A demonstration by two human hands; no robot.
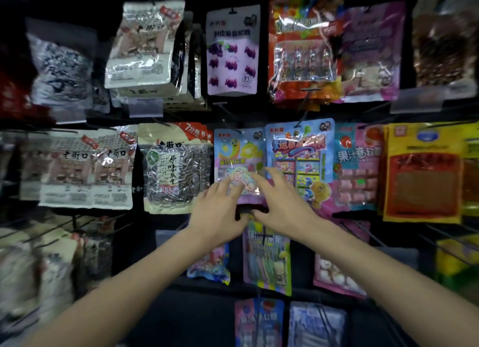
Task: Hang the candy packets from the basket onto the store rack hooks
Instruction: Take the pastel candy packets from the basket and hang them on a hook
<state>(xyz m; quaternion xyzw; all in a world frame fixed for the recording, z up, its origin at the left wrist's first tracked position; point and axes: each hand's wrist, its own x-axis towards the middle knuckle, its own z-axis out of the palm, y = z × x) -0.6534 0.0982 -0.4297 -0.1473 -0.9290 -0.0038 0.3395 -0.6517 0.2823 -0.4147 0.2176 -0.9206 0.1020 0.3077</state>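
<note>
A blue and pink candy packet [238, 155] with a yellow cartoon worm hangs from a rack hook [229, 125] in the middle row. My left hand [220, 212] lies against its lower left part, fingers spread and nearly straight. My right hand [282, 201] touches its lower right part, fingers straight and fanned out over the packet's clear window. Neither hand grips it. The packet's bottom edge is hidden behind both hands. The basket is out of view.
The dark rack is crowded with hanging bags: sunflower seed bags [173, 167] at left, a blue candy packet [298, 152] and a pink one [357, 165] at right, a purple grape packet [232, 51] above, striped candy packets [267, 258] below. Bare hooks [363, 232] jut out at lower right.
</note>
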